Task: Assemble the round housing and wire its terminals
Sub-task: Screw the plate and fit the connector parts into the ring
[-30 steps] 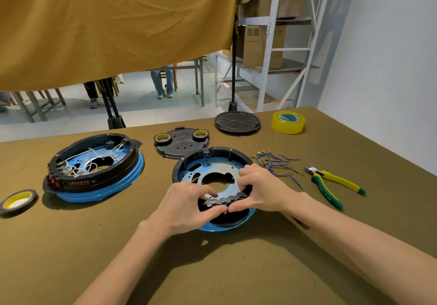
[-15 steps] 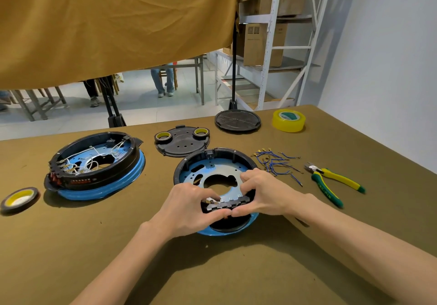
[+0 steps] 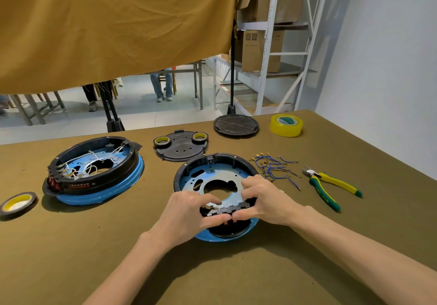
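The round housing [image 3: 214, 181] lies flat on the worktop [image 3: 71, 245] straight in front of me, with its black wall up and the blue rim under it. I keep it close to my body so both wrists can rest low while I work on the near edge.

There is only the head view. In it my left hand [image 3: 186, 212] and my right hand [image 3: 264, 200] meet over the near side of the housing. The fingers of both are curled, and together they pinch the black terminal strip [image 3: 227, 210] from its two ends, thumbs almost touching below it. I judge that I hold it this way to press it evenly into its seat in the wall, so it does not go in tilted.

The blue wires [image 3: 274, 169] lie in a loose heap just beside the housing on the right, and the pliers [image 3: 331, 188] are near them, both on the side of my right hand for the wiring step, which is not yet begun.

On the left stands a second housing [image 3: 94, 169], already full of white wires; I think it serves as a model. A black cover plate [image 3: 181, 147] with two small tape rolls waits behind.
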Demonstrator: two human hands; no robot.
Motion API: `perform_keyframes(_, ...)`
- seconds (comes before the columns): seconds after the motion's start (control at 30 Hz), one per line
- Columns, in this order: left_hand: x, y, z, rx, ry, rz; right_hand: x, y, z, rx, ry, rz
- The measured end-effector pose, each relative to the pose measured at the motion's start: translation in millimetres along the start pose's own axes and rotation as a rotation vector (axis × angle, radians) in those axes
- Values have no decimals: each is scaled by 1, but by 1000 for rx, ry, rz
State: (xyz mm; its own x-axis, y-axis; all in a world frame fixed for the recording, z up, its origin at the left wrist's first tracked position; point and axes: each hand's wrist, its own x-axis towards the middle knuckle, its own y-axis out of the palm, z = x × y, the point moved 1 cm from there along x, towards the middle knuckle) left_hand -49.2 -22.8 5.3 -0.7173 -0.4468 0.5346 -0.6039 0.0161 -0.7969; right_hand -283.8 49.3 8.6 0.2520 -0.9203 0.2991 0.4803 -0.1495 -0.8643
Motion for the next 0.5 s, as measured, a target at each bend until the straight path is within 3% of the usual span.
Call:
perform_keyframes(0.17,2,2,-9,88,-103,54,-5,-5,-6,13,115,3)
perform_keyframes(0.27,-4,5,-17,51,-151,45,-11,-5,-9,108,306,-109)
perform_keyframes(0.37,-11,3,-20,-68,-227,-96,-2,-4,-6,278,524,-144)
perform_keyframes(0.43,-14,3,-16,-5,-371,-187,4,-3,0,284,542,-137)
perform_keyframes(0.5,-16,4,-7,-43,-561,-158,3,-3,7,238,546,-170)
